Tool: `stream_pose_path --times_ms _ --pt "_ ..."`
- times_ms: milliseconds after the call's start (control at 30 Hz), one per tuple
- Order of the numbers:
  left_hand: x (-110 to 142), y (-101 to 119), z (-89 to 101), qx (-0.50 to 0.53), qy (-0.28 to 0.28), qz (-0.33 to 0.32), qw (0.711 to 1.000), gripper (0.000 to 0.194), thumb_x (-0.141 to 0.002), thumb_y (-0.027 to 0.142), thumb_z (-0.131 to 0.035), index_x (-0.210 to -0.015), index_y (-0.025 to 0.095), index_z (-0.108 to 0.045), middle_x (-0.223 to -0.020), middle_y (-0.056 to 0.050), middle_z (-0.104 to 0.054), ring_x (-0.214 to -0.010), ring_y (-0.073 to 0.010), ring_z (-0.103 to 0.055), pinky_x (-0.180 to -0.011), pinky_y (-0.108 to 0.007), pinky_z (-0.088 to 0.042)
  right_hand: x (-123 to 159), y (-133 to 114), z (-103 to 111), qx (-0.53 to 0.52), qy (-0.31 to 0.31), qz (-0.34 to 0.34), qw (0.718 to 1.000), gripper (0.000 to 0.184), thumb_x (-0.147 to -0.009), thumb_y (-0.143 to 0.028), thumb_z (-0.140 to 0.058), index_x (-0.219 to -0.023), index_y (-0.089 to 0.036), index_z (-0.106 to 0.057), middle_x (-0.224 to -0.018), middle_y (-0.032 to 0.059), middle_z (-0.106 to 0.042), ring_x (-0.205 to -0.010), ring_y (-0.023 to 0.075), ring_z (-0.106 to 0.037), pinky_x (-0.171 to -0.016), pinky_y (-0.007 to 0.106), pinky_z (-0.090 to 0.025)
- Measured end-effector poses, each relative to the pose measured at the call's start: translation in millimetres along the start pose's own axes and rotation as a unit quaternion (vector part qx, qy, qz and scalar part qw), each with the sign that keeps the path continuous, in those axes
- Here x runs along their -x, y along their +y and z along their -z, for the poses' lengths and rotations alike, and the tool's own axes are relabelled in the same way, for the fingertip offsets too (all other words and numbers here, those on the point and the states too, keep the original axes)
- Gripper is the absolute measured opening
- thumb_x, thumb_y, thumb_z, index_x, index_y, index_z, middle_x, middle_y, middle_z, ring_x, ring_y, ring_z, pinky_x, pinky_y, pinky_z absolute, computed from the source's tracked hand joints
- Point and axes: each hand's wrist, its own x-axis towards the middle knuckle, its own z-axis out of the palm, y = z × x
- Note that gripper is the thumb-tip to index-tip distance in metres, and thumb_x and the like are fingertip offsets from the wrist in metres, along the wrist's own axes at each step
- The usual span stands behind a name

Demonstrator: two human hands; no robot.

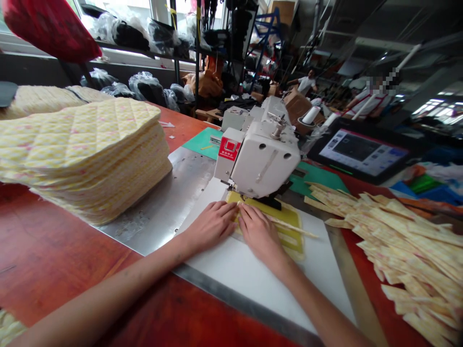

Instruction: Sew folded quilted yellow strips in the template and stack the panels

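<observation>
Under the white sewing machine head point(265, 156), both hands work side by side on a yellow-green template point(294, 221). A narrow pale yellow fabric strip point(294, 227) lies across the template, its right end sticking out past the edge. My left hand point(213, 224) has its fingers together and slightly bent, fingertips at the strip's left end. My right hand point(258, 229) lies over the strip, fingertips pressing on it close to the left ones. The fingers hide that end of the strip. A white plate point(318, 274) is beneath the template.
At left stands a tall stack of quilted yellow fabric pieces point(90, 149) beside a metal plate point(162, 202). Many loose fabric strips point(405, 246) lie in a pile at right. A control screen point(361, 147) stands behind them. Two people are in the background.
</observation>
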Motion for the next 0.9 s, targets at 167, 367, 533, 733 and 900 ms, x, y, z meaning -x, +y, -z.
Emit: stream_pose_path --times_ms 167,367,533,733,900 --pt "-15.3 -4.9 -4.4 -0.076 -0.022 -0.013 0.997 0.037 -0.109 0.029 -0.035 -0.134 0.017 -0.059 -0.135 -0.012 -0.063 -0.115 -0.0255 -0.058 -0.101 -0.043 -0.045 4.0 12.0 -5.5 -0.081 0.013 -0.003 0.997 0.042 -0.104 -0.023 -0.045 -0.144 -0.014 -0.057 -0.148 0.0094 -0.058 -0.137 0.0265 -0.052 -0.116 0.047 -0.045" --pt "-19.8 1.4 -1.8 -0.105 -0.045 0.013 0.993 0.035 -0.107 0.028 -0.036 -0.128 0.019 -0.062 -0.117 -0.010 -0.064 -0.104 -0.0254 -0.057 -0.093 -0.042 -0.045 6.6 22.3 -5.6 -0.170 0.047 -0.011 0.984 0.042 -0.103 -0.017 -0.041 -0.141 -0.019 -0.059 -0.140 0.0110 -0.062 -0.130 0.0244 -0.056 -0.114 0.046 -0.048" --pt "-18.5 2.3 -3.8 -0.104 -0.036 0.026 0.994 0.034 -0.107 0.029 -0.037 -0.127 0.019 -0.063 -0.116 -0.010 -0.063 -0.106 -0.0263 -0.055 -0.094 -0.043 -0.046 8.9 18.7 -2.1 -0.099 0.062 -0.026 0.993 0.038 -0.101 -0.017 -0.045 -0.135 -0.020 -0.063 -0.120 0.0128 -0.066 -0.113 0.0280 -0.060 -0.101 0.050 -0.054" --pt "-17.5 2.6 -5.0 -0.093 -0.030 0.027 0.995 0.033 -0.107 0.028 -0.039 -0.129 0.020 -0.062 -0.116 -0.010 -0.062 -0.108 -0.0259 -0.056 -0.095 -0.043 -0.047 15.7 18.6 4.3 -0.079 0.047 -0.027 0.995 0.037 -0.101 -0.020 -0.050 -0.135 -0.019 -0.062 -0.126 0.0110 -0.068 -0.116 0.0279 -0.062 -0.103 0.050 -0.054" --pt "-16.7 2.2 -5.7 -0.093 -0.023 0.026 0.995 0.032 -0.106 0.028 -0.040 -0.128 0.020 -0.062 -0.115 -0.010 -0.063 -0.107 -0.0264 -0.056 -0.095 -0.043 -0.047 19.5 21.4 5.7 -0.097 0.040 -0.035 0.994 0.037 -0.101 -0.020 -0.049 -0.136 -0.018 -0.063 -0.132 0.0088 -0.068 -0.121 0.0255 -0.062 -0.107 0.046 -0.052"
